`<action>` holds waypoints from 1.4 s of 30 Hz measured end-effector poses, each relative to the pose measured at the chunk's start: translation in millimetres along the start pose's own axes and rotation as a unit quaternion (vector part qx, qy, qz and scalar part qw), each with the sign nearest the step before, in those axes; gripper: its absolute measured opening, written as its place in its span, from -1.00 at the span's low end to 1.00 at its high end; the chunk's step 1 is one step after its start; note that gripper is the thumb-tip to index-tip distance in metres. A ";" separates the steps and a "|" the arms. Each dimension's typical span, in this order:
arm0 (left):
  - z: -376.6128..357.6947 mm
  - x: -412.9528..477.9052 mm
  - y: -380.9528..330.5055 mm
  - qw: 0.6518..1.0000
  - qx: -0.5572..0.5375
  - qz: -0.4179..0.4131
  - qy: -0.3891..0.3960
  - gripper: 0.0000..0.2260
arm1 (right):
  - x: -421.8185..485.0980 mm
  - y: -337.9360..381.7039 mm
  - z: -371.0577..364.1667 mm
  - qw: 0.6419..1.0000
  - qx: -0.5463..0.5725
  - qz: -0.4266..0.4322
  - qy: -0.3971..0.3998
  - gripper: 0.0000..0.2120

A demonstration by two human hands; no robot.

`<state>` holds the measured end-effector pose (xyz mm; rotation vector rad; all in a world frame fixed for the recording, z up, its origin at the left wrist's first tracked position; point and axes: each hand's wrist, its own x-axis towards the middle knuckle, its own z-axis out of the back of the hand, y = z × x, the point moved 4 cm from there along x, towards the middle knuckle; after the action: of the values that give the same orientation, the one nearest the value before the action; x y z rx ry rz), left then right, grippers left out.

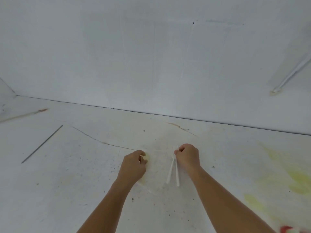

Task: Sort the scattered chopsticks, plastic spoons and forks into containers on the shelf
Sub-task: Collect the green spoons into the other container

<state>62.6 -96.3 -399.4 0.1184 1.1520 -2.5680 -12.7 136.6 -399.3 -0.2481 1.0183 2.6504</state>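
Observation:
My right hand (187, 156) grips two white plastic utensils (173, 172) near their heads; their handles point down toward me and the heads are hidden in my fist, so spoon or fork cannot be told. My left hand (134, 163) is curled, with fingertips and thumb pinching something small and pale at the surface; what it is cannot be made out. Both hands hover low over a stained white surface (84, 165). A pale chopstick (21, 115) lies at the far left. Two white sticks (289, 74) lean against the wall at the far right. No containers or shelf are in view.
A white wall (151, 56) rises behind the surface, meeting it along a dark seam. A thin dark line (42, 143) marks the surface at left. Yellow stains (296, 179) spread at right. A red and white object (289, 230) peeks in at the bottom right corner.

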 end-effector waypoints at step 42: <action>-66.3 -42.8 -60.1 0.925 -0.257 -0.007 0.279 -0.77 | -54.3 -18.3 12.4 0.889 0.420 -0.150 0.098 -0.92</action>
<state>79.9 1.1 -392.3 0.7515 1.9909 -2.1977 43.8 146.8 -387.5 -0.4284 1.8936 1.7241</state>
